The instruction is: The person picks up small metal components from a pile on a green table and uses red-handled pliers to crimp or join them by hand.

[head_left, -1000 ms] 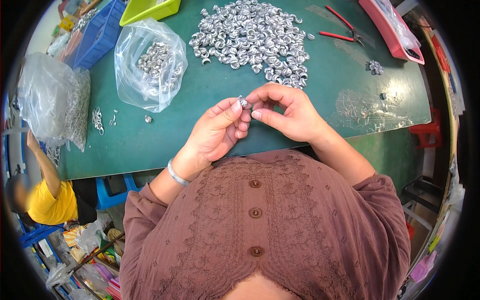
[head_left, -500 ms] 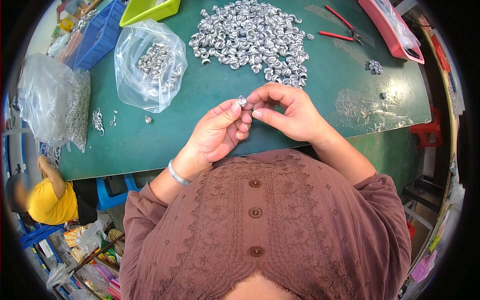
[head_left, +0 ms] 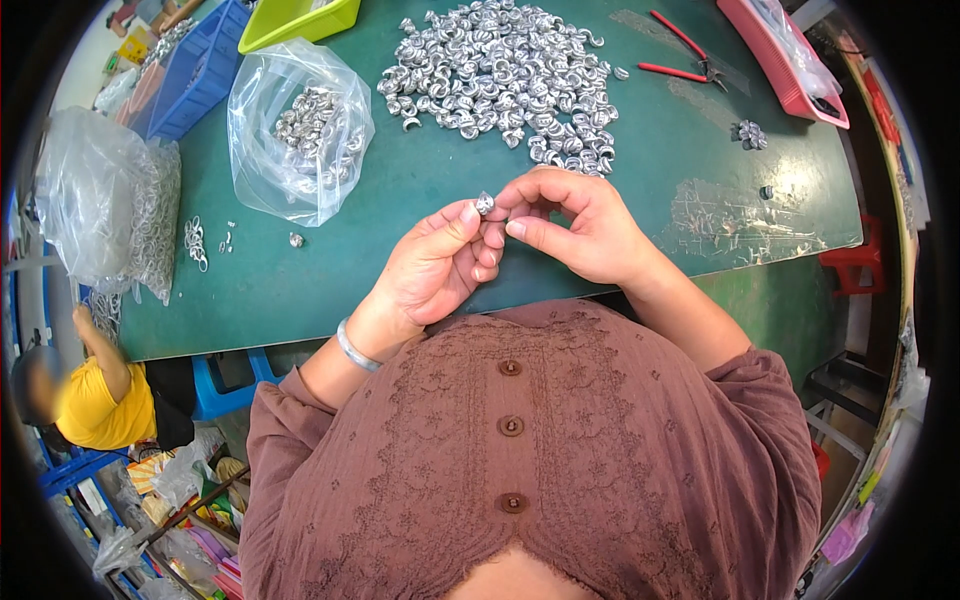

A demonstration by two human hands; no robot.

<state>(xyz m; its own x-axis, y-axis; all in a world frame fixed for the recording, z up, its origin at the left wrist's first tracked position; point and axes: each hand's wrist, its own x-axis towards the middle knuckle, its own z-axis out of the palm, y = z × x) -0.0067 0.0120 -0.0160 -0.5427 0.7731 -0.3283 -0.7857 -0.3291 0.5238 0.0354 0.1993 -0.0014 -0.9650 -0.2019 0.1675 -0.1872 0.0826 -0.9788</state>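
My left hand [head_left: 437, 258] pinches a small silver metal bead [head_left: 485, 204] between thumb and index fingertip, above the near part of the green table. Close against it on the right, my right hand [head_left: 580, 225] is curled, its thumb and fingertips drawn together beside the bead and my left fingers. Whatever those right fingertips may hold is too small or hidden to make out. Beyond both hands lies a large pile of curved silver metal pieces [head_left: 510, 75]. A clear plastic bag [head_left: 345, 95] with similar silver pieces stands open to the left of the pile.
Red-handled pliers [head_left: 680, 72] and a pink basket [head_left: 770, 50] lie at the back right. A bag of metal rings [head_left: 155, 220] sits at the left edge. Blue bins [head_left: 205, 75] and a lime-green tray [head_left: 285, 28] stand behind. A person in yellow [head_left: 105, 400] is at lower left.
The bead has turned slightly in my left fingertips. Both hands stay in almost the same place.
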